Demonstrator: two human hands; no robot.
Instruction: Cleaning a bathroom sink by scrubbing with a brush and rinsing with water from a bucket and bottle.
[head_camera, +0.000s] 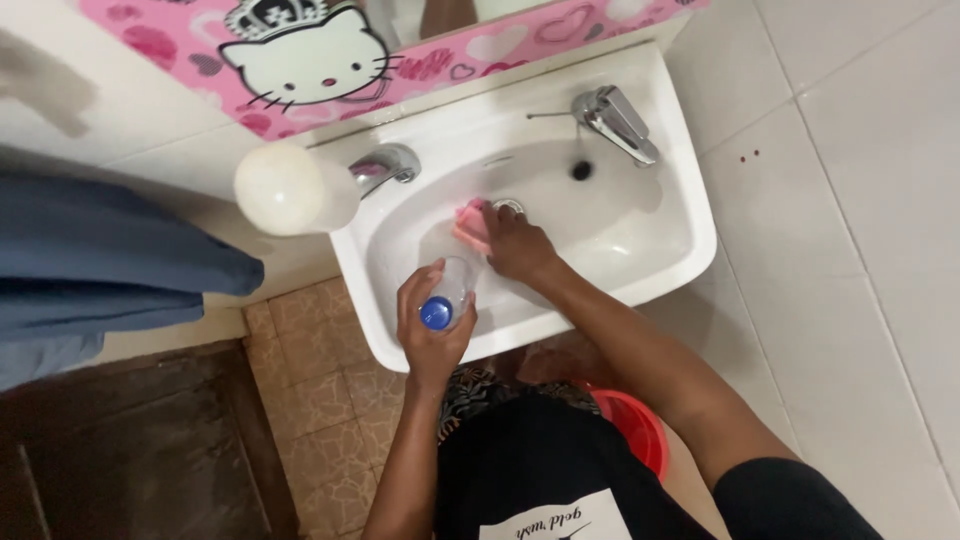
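My left hand (428, 330) grips a clear plastic bottle with a blue cap (437, 312), held over the front rim of the white sink (660, 262). My right hand (515, 245) is down inside the basin, pressing a pink sponge (470, 222) against the bottom next to the metal drain (510, 206). Both arms reach in from below.
A chrome tap (615, 122) sits at the sink's right back, another chrome fitting (385, 165) at the left back beside a white round lamp or ball (290, 190). A pink cartoon-cat mirror frame (300, 60) hangs behind. Blue cloth (110, 255) hangs left. A red bucket (635, 425) stands under the sink.
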